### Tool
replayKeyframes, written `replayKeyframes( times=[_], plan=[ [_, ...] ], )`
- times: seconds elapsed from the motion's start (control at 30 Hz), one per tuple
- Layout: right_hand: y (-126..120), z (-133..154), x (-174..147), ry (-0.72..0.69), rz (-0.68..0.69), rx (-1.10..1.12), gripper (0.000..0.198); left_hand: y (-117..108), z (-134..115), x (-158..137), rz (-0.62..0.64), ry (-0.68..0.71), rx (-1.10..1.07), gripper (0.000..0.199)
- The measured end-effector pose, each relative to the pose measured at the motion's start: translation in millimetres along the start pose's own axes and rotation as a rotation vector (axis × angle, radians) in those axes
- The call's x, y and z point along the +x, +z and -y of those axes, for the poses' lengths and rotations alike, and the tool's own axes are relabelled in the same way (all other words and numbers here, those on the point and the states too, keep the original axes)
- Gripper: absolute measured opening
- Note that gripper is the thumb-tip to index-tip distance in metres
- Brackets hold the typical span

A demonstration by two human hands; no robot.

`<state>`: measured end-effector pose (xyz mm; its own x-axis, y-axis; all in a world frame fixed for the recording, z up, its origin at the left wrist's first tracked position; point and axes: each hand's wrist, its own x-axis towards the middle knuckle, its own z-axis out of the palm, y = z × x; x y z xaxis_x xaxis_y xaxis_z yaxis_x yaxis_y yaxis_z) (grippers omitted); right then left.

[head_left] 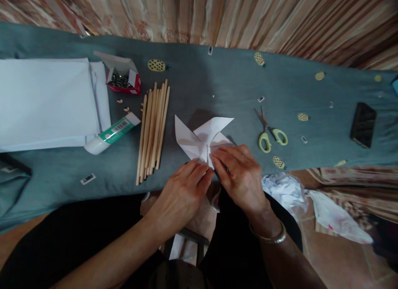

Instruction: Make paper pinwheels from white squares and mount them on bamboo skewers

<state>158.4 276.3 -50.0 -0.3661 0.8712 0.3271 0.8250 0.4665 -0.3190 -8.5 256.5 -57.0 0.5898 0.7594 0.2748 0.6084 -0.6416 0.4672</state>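
Observation:
A white paper pinwheel (203, 139) lies over the near edge of the cloth-covered table, its folded blades pointing outward. My left hand (188, 183) pinches its near side, fingers bent together on the paper. At the right of its middle, my right hand (238, 168) grips the folded paper between thumb and fingers. The fingertips hide part of the near blades. To the left lies a bundle of wooden sticks (153, 129). Green-handled scissors (268, 133) rest open on the cloth to the right.
A stack of white paper (46, 104) lies at the left, with a glue tube (112, 133) against its corner. Behind it, an opened red box (124, 79) holds small metal pieces. A dark phone (363, 125) lies far right. Plastic bags (287, 193) sit below the table edge.

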Motion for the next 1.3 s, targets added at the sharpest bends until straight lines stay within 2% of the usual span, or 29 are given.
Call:
replayKeyframes(
  times=[0.3, 0.57, 0.73, 1.3],
  plan=[
    [1.7, 1.3, -5.0, -0.025, 0.037, -0.071, 0.023, -1.1, -0.3, -0.1, -0.008, 0.001, 0.02, 0.022],
    [1.3, 2.3, -4.7, 0.041, 0.117, -0.081, 0.027, -1.0, -0.4, -0.4, 0.015, -0.012, 0.033, 0.021],
    [3.2, 2.1, -4.3, -0.011, 0.082, -0.122, 0.028, -1.1, -0.9, 0.1, 0.03, -0.015, 0.022, 0.022],
    [5.2, 1.9, -4.1, 0.025, 0.087, -0.118, 0.027, -1.5, 0.8, 0.9, 0.003, -0.022, -0.006, 0.022]
  ],
)
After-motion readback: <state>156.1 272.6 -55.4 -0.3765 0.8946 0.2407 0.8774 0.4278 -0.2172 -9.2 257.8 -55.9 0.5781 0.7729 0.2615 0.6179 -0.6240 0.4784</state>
